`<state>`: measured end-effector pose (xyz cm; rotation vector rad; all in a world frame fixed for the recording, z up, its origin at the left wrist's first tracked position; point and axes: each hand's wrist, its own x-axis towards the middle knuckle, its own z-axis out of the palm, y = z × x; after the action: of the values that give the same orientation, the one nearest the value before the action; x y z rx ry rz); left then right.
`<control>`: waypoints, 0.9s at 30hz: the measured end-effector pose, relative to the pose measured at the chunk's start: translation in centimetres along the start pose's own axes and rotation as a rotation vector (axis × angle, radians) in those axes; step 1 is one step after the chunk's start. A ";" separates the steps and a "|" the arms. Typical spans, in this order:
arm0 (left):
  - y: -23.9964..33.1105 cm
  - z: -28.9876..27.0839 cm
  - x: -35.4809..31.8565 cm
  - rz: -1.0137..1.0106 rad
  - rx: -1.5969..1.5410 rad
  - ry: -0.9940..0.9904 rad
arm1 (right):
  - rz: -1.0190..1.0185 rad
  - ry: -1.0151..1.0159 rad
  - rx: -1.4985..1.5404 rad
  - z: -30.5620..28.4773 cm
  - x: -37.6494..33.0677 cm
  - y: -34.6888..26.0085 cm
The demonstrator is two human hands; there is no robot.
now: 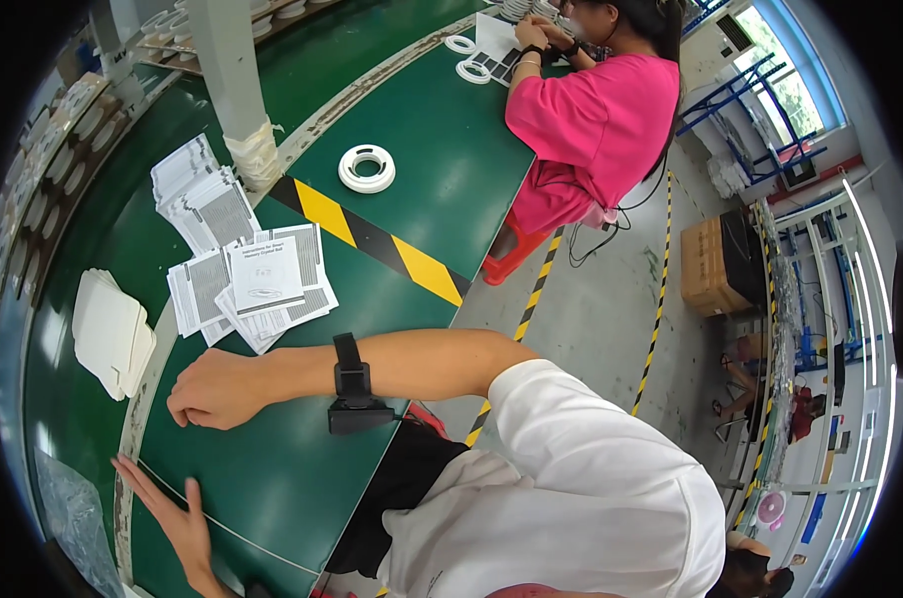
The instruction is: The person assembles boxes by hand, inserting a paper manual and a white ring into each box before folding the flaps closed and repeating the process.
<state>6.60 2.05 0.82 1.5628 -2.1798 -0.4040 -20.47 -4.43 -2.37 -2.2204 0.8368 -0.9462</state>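
My right hand [217, 391] is closed, its fingers curled down over the green table [272, 488] near a pale strip. Whatever it holds, if anything, is hidden. A black strap with a small box [352, 384] circles that forearm. My left hand [177, 523] lies low in the view with its fingers stretched out and thumb apart, holding nothing. Beside it a thin white strand [242, 538] runs across the table. Close to my right hand are loose piles of printed leaflets [267, 274] and, past the strip, a stack of white cut sheets [113, 334].
A white ring-shaped part [367, 169] rests beyond yellow-black tape [372, 239]. Clear plastic film [73, 498] lies at lower left. A grey post [227, 80] rises from the table. Racks of white rings [68, 159] stand left. A co-worker in pink [601, 110] sits at the far end.
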 end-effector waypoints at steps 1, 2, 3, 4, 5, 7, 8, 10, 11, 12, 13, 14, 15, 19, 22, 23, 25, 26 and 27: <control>0.1 0.3 1.2 -0.009 0.003 0.006 | -0.008 -0.007 0.004 0.2 0.3 -0.1; 0.3 1.1 2.7 0.002 -0.043 0.106 | 0.008 -0.019 0.013 -0.2 0.3 -0.1; 0.3 1.6 3.8 0.008 -0.083 0.205 | 0.022 -0.032 0.028 -0.3 0.4 -0.3; 0.3 2.0 4.7 0.007 -0.088 0.208 | 0.036 -0.044 0.043 -0.4 0.4 -0.5; 0.4 2.2 5.6 0.041 -0.043 0.207 | 0.032 -0.049 0.038 -0.5 0.4 -0.5; 0.4 2.8 6.9 0.109 0.046 0.203 | 0.028 -0.021 0.072 -0.6 0.0 -0.2; 0.3 2.9 7.2 0.106 0.047 0.211 | 0.023 -0.008 0.092 -0.7 0.1 -0.2; -0.1 2.8 7.2 0.064 0.193 0.113 | 0.022 -0.016 0.097 -1.0 0.3 -0.3; -0.4 2.5 6.7 0.030 0.274 0.063 | 0.026 -0.021 0.110 -0.9 0.5 -0.6; -0.6 2.6 6.9 0.006 0.290 0.071 | 0.028 -0.029 0.126 -0.8 0.6 -0.7; -0.6 2.7 7.2 0.060 0.273 0.113 | -0.005 0.032 0.102 -0.5 0.7 -0.6; -0.4 3.0 7.4 0.104 0.256 0.153 | -0.035 0.086 0.084 -0.6 0.7 -0.3; -0.9 2.7 6.9 0.098 0.227 0.166 | 0.011 0.118 0.024 0.0 1.5 -0.7; 0.5 1.8 6.6 -0.011 0.210 0.220 | -0.042 0.263 -0.308 -0.9 4.4 -0.4; 0.2 1.7 6.4 0.028 0.218 0.202 | -0.065 0.264 -0.400 -0.7 6.6 0.1; 0.1 1.6 6.2 0.023 0.210 0.200 | -0.040 0.293 -0.446 -0.2 7.2 0.1; -0.1 1.5 5.8 0.020 0.194 0.190 | -0.021 0.319 -0.480 0.4 7.6 0.4; -0.1 1.5 5.7 0.009 0.203 0.191 | 0.011 0.290 -0.497 0.6 7.5 0.8; -0.3 1.5 5.6 0.017 0.205 0.191 | 0.045 0.261 -0.513 0.7 7.3 1.2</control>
<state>4.53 -3.37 0.39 1.6141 -2.1379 -0.0226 -16.24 -10.28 -0.65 -2.5159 1.3715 -1.1106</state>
